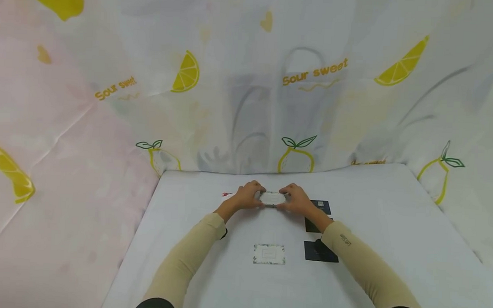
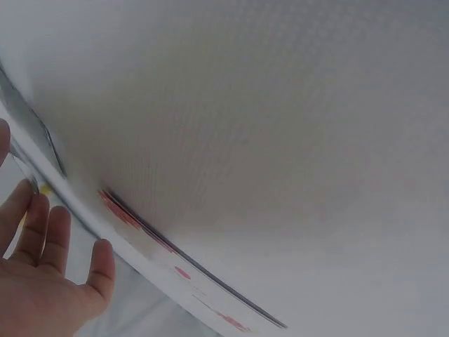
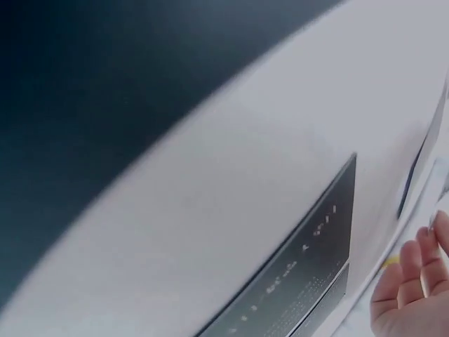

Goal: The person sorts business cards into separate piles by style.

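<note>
Behind the white table (image 1: pixel 216 281), a lemon-printed cloth (image 1: pixel 214 139) is hung. Near the table's far edge, a floral-bordered card (image 1: pixel 272 199) is pinched at its ends by finger and thumb of the left hand (image 1: pixel 246 196) and the right hand (image 1: pixel 298 201). Dark cards (image 1: pixel 318 254), a red-printed card (image 2: pixel 188 272) and a second floral card (image 1: pixel 269 254) are already laid out; the held one is (seemingly) still to be released. "Sour sweet" can be read on the cloth; card lettering cannot.

Held card (image 1: pixel 272 199) behind lying card (image 1: pixel 269 254)
</note>
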The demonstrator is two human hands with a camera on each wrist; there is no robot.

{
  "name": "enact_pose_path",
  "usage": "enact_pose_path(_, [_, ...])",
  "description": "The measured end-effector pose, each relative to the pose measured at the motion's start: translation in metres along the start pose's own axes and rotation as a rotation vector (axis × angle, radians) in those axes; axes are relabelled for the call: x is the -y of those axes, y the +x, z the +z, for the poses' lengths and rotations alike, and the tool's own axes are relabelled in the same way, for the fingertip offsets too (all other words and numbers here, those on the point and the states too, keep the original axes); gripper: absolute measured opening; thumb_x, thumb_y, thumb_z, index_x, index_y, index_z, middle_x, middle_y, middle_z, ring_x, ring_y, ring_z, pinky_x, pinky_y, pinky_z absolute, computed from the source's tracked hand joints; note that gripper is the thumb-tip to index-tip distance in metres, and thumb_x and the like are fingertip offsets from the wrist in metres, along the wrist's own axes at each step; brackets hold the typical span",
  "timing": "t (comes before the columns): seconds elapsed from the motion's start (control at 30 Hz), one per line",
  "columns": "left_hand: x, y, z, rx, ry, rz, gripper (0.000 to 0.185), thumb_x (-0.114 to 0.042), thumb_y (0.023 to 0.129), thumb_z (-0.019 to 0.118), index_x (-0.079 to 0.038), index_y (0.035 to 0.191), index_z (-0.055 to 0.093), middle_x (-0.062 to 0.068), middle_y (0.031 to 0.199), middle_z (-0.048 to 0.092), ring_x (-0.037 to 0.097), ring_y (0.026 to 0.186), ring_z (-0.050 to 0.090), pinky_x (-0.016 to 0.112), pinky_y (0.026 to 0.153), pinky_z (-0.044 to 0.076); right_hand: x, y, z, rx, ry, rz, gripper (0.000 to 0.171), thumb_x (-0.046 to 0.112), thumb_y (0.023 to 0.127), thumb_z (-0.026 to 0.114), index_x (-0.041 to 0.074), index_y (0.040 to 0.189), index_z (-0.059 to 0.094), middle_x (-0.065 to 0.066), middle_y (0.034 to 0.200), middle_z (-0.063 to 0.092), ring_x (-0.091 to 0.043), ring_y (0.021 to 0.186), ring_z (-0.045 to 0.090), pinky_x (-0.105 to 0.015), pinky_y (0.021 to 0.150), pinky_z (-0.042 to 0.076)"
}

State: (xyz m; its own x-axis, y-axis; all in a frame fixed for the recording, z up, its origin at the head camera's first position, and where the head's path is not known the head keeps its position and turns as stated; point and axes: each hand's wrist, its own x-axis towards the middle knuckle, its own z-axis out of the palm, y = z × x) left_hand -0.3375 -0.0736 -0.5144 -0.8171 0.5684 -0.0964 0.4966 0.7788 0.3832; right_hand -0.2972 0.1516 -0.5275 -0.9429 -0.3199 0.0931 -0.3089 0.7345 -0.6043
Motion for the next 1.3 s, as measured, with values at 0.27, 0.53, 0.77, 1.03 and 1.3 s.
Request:
enact_pose_path(0.27, [-0.001,0.001,0.007,0.018,0.033,-0.047,0.051,-0.028,0.085,0.078,-0.013,0.131,0.063,0.01,0.134,0.054,0.028,0.125,0.051,0.054,0.099,0.039,-0.001,0.006,0.01,0.02,-0.098,0.036,0.054,0.03,0.078,0.083,0.001,0.121,0.068,-0.02,0.12,0.061,-0.036,0.108,0.057,-0.049,0.093,0.047])
enact_pose_path(0.53, [-0.001,0.001,0.012,0.054,0.047,-0.083,0.052,-0.028,0.084,0.08,-0.013,0.131,0.064,0.009,0.134,0.055,0.027,0.124,0.052,0.052,0.099,0.038,0.004,0.006,0.019,0.026,-0.172,0.072,0.054,0.028,0.074,0.085,0.001,0.118,0.07,-0.019,0.116,0.062,-0.034,0.103,0.057,-0.046,0.088,0.048])
enact_pose_path(0.77, [-0.003,0.001,0.01,0.085,0.037,-0.086,0.051,-0.028,0.084,0.079,-0.013,0.131,0.064,0.009,0.134,0.055,0.027,0.125,0.05,0.054,0.102,0.036,0.008,0.005,0.02,0.039,-0.176,0.117,0.054,0.027,0.076,0.083,0.001,0.122,0.068,-0.019,0.119,0.06,-0.034,0.108,0.056,-0.047,0.092,0.047])
enact_pose_path(1.03, [-0.003,0.002,0.007,0.085,0.038,-0.084,0.053,-0.03,0.083,0.081,-0.015,0.131,0.064,0.007,0.134,0.056,0.026,0.126,0.05,0.055,0.103,0.035,0.006,0.005,0.016,0.038,-0.112,0.144,0.057,0.026,0.074,0.086,0.001,0.121,0.067,-0.02,0.122,0.06,-0.036,0.11,0.056,-0.049,0.094,0.047])
enact_pose_path(1.3, [-0.007,0.007,0.003,0.082,0.063,-0.094,0.053,-0.03,0.083,0.08,-0.015,0.131,0.063,0.006,0.136,0.055,0.026,0.126,0.051,0.054,0.105,0.035,-0.001,0.01,0.012,0.04,-0.024,0.204,0.058,0.025,0.075,0.087,0.001,0.124,0.065,-0.018,0.124,0.06,-0.033,0.114,0.055,-0.047,0.098,0.045])
